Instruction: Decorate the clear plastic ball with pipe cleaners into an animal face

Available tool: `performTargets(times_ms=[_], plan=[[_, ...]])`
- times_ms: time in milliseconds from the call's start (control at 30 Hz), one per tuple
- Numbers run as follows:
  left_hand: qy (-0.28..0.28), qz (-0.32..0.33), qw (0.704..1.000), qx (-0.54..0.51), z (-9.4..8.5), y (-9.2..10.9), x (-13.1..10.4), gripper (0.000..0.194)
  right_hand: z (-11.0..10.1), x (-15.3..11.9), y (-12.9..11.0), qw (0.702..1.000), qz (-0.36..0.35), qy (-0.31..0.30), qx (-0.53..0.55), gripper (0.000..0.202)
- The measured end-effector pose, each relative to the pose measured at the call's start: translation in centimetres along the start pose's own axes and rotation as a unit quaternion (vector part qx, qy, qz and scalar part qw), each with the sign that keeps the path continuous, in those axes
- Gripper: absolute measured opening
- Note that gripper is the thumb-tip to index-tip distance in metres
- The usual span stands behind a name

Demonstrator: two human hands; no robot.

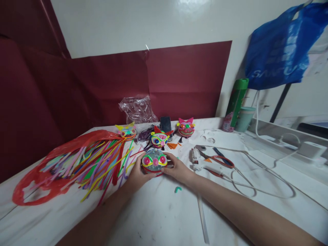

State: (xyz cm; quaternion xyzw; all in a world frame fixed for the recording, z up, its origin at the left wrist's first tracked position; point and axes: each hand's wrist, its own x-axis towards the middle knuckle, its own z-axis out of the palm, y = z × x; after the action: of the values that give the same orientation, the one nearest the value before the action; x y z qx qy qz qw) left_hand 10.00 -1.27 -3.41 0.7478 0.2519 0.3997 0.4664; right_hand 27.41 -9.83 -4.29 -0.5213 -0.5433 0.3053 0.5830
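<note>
from the head view, we are gripping the round decorated face (154,161) between our left hand (139,171) and right hand (178,169), just above the white table (159,218) or touching it; we cannot tell which.

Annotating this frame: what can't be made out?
All in the head view:
Held face: edges under left hand and right hand.
Phone: lower end, partly behind red-eared face.
Green can: print, blurred.
Blue bag: part cut off by right edge.
</note>
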Motion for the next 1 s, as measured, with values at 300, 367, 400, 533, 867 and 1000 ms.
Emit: performTargets(times_ms=[300, 367, 400, 533, 867, 1000], plan=[[-0.008, -0.018, 1.000, 0.012, 0.0, -0.1, -0.2, 0.085, 0.2, 0.1, 0.1, 1.000, 0.011, -0.008, 0.015, 0.069], [-0.007, -0.007, 1.000, 0.015, 0.0, -0.2, -0.3, 0.083, 0.2, 0.0, -0.2, 1.000, 0.015, -0.005, 0.008, 0.066], [-0.006, -0.005, 1.000, 0.016, 0.0, -0.3, -0.3, 0.081, 0.2, -0.1, -0.4, 1.000, 0.013, 0.008, -0.003, 0.062], [-0.005, -0.009, 1.000, 0.018, 0.1, 0.0, -0.3, 0.079, 0.0, -0.6, -1.9, 0.978, -0.121, 0.111, -0.129, 0.034], [0.019, 0.069, 0.992, 0.106, 0.9, 0.1, -0.6, 0.079, -0.1, -1.2, -3.0, 0.887, -0.346, 0.036, -0.302, 0.016], [0.006, 0.041, 0.995, 0.091, 1.2, 0.6, -0.5, 0.079, 0.0, -1.2, -2.6, 0.892, -0.343, 0.041, -0.293, 0.017]])
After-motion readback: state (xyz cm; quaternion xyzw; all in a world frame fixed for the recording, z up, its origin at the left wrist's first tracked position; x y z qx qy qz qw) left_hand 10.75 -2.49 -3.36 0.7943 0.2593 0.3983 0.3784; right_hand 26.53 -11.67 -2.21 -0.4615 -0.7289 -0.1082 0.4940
